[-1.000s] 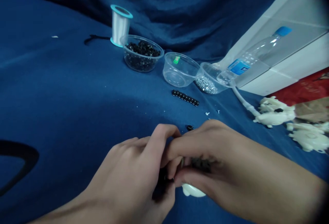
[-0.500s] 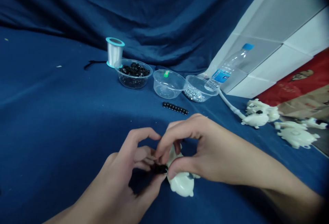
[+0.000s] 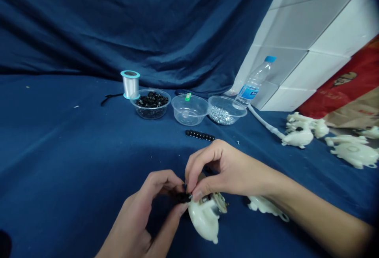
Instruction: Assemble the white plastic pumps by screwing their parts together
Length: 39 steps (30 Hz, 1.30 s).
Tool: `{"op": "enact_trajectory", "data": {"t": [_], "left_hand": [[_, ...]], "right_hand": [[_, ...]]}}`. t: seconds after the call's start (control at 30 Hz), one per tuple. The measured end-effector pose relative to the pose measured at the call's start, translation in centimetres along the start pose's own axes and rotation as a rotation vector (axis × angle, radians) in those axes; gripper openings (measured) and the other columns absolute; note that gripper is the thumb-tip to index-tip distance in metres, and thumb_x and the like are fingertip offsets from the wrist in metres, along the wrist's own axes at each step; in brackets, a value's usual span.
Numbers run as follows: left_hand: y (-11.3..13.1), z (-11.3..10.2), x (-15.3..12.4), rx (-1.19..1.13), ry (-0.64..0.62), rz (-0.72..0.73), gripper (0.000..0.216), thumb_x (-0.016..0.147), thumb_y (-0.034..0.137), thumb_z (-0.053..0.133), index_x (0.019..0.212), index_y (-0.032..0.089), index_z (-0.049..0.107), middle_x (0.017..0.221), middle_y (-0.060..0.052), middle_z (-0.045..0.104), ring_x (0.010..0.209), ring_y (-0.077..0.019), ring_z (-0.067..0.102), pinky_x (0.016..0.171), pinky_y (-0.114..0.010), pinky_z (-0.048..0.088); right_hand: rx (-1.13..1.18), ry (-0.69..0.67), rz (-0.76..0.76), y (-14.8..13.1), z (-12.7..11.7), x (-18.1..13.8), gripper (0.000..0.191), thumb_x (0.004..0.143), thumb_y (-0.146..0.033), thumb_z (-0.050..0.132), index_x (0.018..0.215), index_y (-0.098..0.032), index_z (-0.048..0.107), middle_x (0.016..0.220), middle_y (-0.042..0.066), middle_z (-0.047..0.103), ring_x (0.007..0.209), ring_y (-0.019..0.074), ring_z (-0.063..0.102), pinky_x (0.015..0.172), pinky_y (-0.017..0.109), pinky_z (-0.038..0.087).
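Low in the middle of the view, my left hand (image 3: 151, 200) pinches a small black piece (image 3: 183, 198) between thumb and fingers. My right hand (image 3: 219, 171) closes from the right, its fingertips at that black piece and its thumb on a white moulded figure (image 3: 204, 218). The figure hangs tilted just below both hands, with a darker hollow side showing at its top. Part of it is hidden by my fingers. A second white figure (image 3: 265, 205) lies under my right wrist.
A row of black beads (image 3: 199, 135) lies beyond my hands. Behind stand a thread spool (image 3: 130, 84), clear bowls of black pieces (image 3: 151, 104) and silver pieces (image 3: 223, 110), a clear cup (image 3: 189, 110), a water bottle (image 3: 253, 82), and more white figures (image 3: 352, 151) on blue cloth (image 3: 59, 171).
The white figure has turned, showing its hollow side, and now hangs lower from my hands. A second white figure has appeared at the right. My view has tilted up, so the bowls sit lower.
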<state>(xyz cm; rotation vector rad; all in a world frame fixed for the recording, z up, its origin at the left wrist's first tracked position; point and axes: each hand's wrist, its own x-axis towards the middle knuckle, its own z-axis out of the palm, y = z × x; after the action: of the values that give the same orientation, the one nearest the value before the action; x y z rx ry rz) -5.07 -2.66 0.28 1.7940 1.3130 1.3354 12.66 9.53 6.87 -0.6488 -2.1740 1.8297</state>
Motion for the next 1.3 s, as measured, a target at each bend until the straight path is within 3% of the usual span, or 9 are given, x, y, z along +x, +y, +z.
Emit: {"op": "enact_trajectory", "data": {"t": [0.33, 0.47, 0.97, 1.3], "left_hand": [[0.3, -0.6, 0.5, -0.04, 0.059, 0.052, 0.024, 0.092, 0.017, 0.057, 0.106, 0.036, 0.06, 0.097, 0.009, 0.07, 0.082, -0.0061, 0.068, 0.066, -0.006, 0.053], [0.4, -0.7, 0.8, -0.038, 0.07, 0.058, 0.025, 0.091, 0.018, 0.059, 0.106, 0.037, 0.063, 0.094, 0.009, 0.071, 0.082, -0.0069, 0.068, 0.068, -0.008, 0.053], [0.0, -0.7, 0.9, -0.093, 0.094, 0.001, 0.03, 0.091, 0.018, 0.062, 0.109, 0.04, 0.071, 0.093, 0.006, 0.071, 0.086, -0.0104, 0.07, 0.073, -0.013, 0.055], [-0.2, -0.6, 0.9, -0.136, 0.106, -0.1, 0.017, 0.089, 0.024, 0.065, 0.1, 0.034, 0.074, 0.093, 0.004, 0.071, 0.087, -0.0126, 0.072, 0.078, -0.014, 0.058]], "right_hand": [[0.262, 0.037, 0.07, 0.7, 0.4, -0.3, 0.013, 0.068, -0.016, 0.088, 0.079, -0.017, 0.081, 0.081, 0.003, 0.075, 0.076, 0.0135, 0.069, 0.07, 0.023, 0.054], [0.326, 0.067, 0.082, 1.2, 0.7, -0.2, 0.015, 0.065, -0.015, 0.089, 0.077, -0.017, 0.08, 0.08, 0.003, 0.076, 0.074, 0.0124, 0.07, 0.07, 0.022, 0.055], [0.311, 0.219, 0.128, 1.0, 1.4, -0.3, 0.019, 0.061, -0.017, 0.091, 0.075, -0.017, 0.079, 0.07, 0.001, 0.077, 0.067, 0.0119, 0.072, 0.066, 0.02, 0.055], [0.273, 0.277, 0.122, 1.0, 1.5, -0.3, 0.023, 0.059, -0.022, 0.092, 0.077, -0.016, 0.079, 0.073, 0.002, 0.077, 0.068, 0.0132, 0.071, 0.068, 0.024, 0.055]]}}
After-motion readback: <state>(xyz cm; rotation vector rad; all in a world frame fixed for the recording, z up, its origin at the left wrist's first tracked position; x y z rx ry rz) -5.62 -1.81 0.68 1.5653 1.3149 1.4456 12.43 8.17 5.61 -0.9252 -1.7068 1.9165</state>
